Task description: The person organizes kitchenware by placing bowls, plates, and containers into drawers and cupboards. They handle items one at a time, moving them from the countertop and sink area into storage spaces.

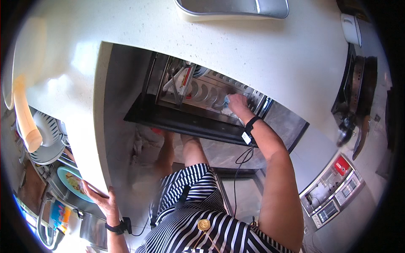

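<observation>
My right hand (238, 104) reaches down into an open pull-out drawer (190, 121) with a black front edge. A pale blue and white cloth or wipe (227, 110) is bunched under its fingers, against the drawer's metal rack insert (205, 91). That insert has a row of curved slots. My left hand (106, 202) grips the corner edge of a white countertop (101, 126), fingers to one side and thumb to the other. Utensils (175, 85) and a striped dish (200, 71) lie at the drawer's left end.
A pale tub (234, 14) stands on the counter at the top. Bowls (47, 129), a turquoise plate with food (71, 182) and a metal pot (93, 232) are at the left. Dark pans (364, 85) and a built-in oven panel (327, 212) are at the right. A cable (235, 186) trails from my right wrist.
</observation>
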`<action>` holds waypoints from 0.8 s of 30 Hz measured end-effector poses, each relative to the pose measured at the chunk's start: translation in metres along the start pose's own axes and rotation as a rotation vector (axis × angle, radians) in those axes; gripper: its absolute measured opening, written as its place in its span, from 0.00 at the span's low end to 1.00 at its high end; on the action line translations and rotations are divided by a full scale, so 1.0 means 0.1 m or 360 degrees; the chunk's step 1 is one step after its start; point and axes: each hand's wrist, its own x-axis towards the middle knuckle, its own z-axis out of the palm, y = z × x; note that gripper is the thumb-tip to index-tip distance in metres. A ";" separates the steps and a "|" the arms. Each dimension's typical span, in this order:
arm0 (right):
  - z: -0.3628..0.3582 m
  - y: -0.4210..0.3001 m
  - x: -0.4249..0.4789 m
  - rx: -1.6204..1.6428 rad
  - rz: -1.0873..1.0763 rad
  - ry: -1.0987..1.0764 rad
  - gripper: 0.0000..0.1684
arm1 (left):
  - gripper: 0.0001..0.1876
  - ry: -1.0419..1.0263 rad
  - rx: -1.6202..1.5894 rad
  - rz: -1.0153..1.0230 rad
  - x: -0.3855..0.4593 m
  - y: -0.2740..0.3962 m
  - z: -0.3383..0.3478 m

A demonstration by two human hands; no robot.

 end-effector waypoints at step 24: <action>0.25 0.57 -0.03 -0.0100 -0.0027 -0.0161 0.14 | 0.51 0.0003 0.0023 0.0013 0.05 0.04 0.01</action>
